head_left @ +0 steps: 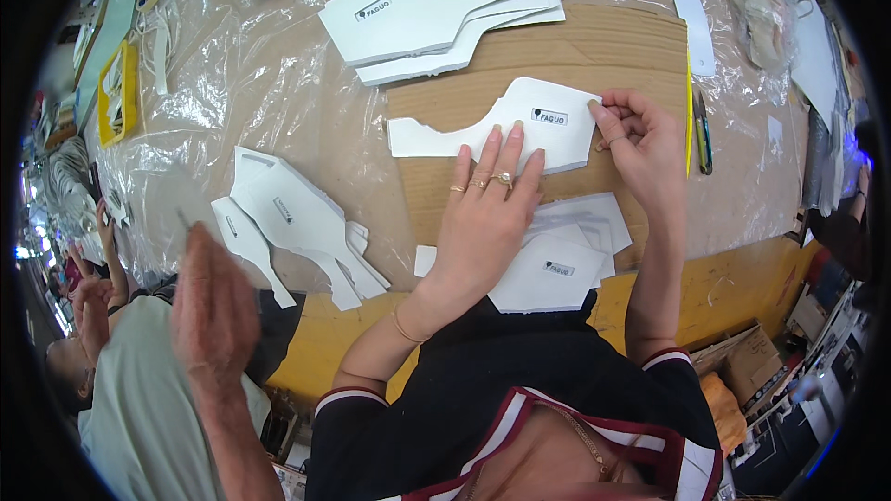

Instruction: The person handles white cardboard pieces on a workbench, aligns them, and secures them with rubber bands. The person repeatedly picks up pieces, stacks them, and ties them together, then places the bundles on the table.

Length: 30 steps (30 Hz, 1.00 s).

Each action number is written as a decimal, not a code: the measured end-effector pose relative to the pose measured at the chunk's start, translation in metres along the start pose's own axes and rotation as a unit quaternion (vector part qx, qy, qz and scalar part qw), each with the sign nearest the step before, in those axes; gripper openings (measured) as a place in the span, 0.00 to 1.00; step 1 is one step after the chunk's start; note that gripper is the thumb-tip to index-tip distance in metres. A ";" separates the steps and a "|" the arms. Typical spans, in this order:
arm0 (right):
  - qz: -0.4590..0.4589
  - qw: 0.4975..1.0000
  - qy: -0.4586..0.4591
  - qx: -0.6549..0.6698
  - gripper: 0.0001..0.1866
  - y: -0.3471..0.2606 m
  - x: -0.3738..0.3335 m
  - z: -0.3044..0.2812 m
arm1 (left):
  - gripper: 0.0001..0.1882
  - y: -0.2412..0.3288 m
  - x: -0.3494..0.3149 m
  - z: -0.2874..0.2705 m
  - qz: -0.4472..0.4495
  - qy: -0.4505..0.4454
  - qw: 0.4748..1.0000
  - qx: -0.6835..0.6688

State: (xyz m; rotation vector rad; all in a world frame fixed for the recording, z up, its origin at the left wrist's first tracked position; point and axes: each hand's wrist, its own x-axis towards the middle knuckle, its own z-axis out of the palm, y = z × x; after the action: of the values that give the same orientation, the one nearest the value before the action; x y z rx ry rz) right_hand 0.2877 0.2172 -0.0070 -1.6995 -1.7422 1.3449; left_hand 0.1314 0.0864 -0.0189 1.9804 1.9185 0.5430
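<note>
The left hand [489, 218] lay flat, fingers spread, on one white cut panel [557, 136] over cardboard [429, 187]; the right hand [636, 134] pinched its corner. Three groups of similar panels [432, 14] lay beyond, leftward of and nearer than the left hand.

Lights [63, 317] glow left of a yellow-edged table [756, 271] covered in clear plastic [343, 125].

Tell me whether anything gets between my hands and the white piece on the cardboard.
Nothing visible does: your left hand rests its fingertips on the white piece, and your right hand touches its upper right corner. The cardboard lies underneath.
</note>
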 end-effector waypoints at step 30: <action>-0.017 0.984 -0.078 0.161 0.23 0.012 -0.004 -0.011 | 0.15 0.018 0.031 0.019 0.077 0.130 0.983 -0.103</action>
State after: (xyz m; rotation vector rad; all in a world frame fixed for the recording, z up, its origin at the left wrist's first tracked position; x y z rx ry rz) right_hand 0.3045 0.2153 -0.0102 -1.4128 -1.5210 1.6786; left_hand 0.1576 0.1171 -0.0255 2.0126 1.7731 1.0435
